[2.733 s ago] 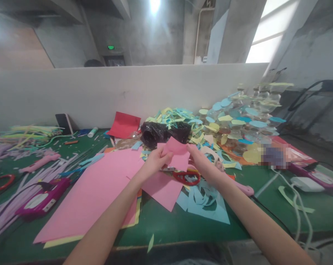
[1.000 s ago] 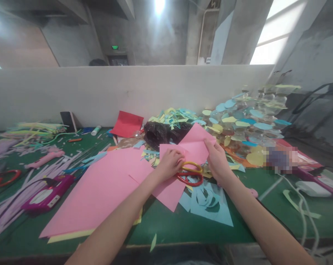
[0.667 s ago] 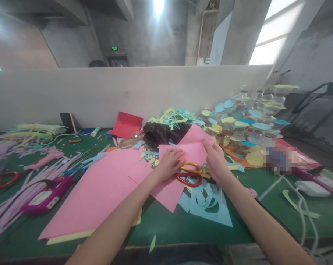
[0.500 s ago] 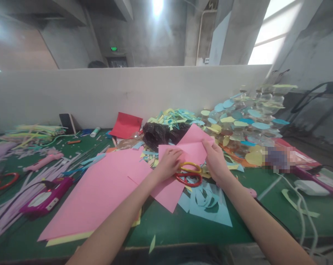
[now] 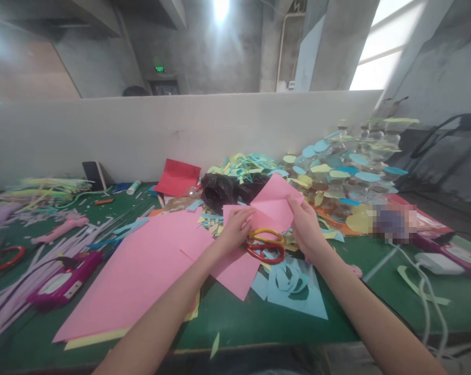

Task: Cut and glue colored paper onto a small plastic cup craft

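Between my hands is a sheet of pink paper point(image 5: 275, 212) with a crease across it, raised above the table. My left hand point(image 5: 237, 226) closes on its left edge, fingers bent together. At its right edge, my right hand point(image 5: 304, 221) pinches the paper between thumb and fingers. Scissors with yellow and red handle loops point(image 5: 265, 254) lie just below the paper, their blades hidden. Under them rests another pink piece point(image 5: 237, 273). A cut light-blue sheet point(image 5: 297, 297) lies nearer the table edge, and a large pink sheet point(image 5: 141, 271) spreads to the left.
A black plastic bag point(image 5: 219, 190) with paper scraps point(image 5: 251, 165) stands behind. Clear bottles topped with paper discs point(image 5: 368, 177) crowd the back right. Magenta power strips point(image 5: 65, 281) and white cables point(image 5: 426, 291) flank the green table. Red-handled scissors point(image 5: 9, 258) lie far left.
My left hand has shifted slightly along the paper's left edge, its fingers drawing closer together. My right hand keeps its pinch. The whole view has moved a little.
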Demonstrator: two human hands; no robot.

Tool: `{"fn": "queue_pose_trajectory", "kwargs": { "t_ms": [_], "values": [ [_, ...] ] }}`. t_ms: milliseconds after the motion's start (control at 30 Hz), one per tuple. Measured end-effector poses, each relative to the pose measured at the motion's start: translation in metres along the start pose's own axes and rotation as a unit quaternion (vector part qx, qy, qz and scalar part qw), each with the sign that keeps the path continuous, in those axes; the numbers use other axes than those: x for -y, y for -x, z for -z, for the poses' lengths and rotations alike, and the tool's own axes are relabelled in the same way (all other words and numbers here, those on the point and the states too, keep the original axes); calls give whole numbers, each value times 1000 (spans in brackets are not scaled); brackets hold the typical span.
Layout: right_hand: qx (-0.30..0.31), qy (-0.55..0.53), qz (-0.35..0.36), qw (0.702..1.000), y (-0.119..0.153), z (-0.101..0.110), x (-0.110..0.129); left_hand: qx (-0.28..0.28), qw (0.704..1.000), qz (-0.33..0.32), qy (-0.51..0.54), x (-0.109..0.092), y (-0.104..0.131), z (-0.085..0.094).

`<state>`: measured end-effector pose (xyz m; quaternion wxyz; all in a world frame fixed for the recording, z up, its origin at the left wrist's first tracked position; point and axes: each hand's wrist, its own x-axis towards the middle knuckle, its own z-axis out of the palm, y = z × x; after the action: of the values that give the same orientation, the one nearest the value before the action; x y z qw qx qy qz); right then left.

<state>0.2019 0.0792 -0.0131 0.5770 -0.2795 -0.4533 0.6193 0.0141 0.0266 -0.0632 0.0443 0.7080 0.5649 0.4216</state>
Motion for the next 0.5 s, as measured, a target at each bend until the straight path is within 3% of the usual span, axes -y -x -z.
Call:
{"fn": "queue_pose_trajectory", "kwargs": {
  "t_ms": [500],
  "values": [
    [0,7,-4,1000,-1,1,-1,-59,996,41,48,-11,-8,11]
  ]
}}
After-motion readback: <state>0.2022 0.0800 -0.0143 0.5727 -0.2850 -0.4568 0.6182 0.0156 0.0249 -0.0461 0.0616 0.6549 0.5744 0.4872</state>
